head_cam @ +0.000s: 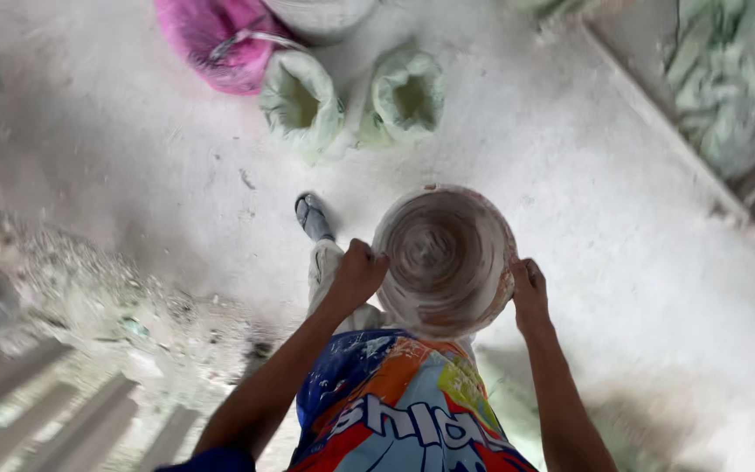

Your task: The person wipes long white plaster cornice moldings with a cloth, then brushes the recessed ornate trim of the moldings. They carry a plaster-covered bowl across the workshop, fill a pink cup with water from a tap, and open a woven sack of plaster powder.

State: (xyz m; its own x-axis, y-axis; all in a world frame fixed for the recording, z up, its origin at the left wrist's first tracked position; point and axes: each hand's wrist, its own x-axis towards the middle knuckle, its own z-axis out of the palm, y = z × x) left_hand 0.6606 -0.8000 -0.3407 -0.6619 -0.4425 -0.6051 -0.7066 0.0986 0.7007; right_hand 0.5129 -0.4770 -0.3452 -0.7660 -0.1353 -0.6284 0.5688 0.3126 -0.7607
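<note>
I hold a round bucket [444, 259] in front of my body, its inside caked with pale plaster in swirls. My left hand [358, 273] is clenched on the rim at its left side. My right hand [528, 292] grips the rim on the right. The bucket hangs above a dusty white floor, over my legs and my sandalled foot [313, 216].
Two open pale green sacks [301, 100] [409, 94] stand on the floor ahead. A pink bucket [218, 41] with a wire handle sits beyond them at the top left. Rubble and debris [89, 288] lie at the left. A raised ledge [657, 114] runs along the right.
</note>
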